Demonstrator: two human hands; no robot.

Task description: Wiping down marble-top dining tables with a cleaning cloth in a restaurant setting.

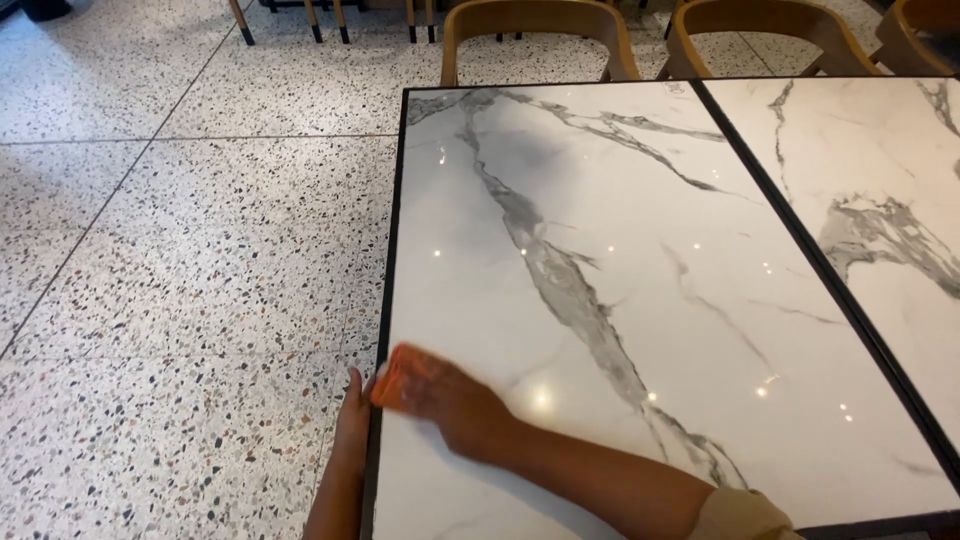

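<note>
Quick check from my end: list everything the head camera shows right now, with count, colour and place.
orange cloth: one, orange, at the left edge of the near table, under the right hand
near table: one, white marble-look top with grey veins and a dark rim, centre
second table: one, same white and grey top, butted against the right side
wooden chairs: three in part view, light brown, beyond the tables' far edge
chair legs: several, dark-tipped, top left
floor: speckled terrazzo, pale, left
left hand: one, against the table's left rim
right hand: one, pressed on the cloth, arm crossing from lower right; beige sleeve
</note>
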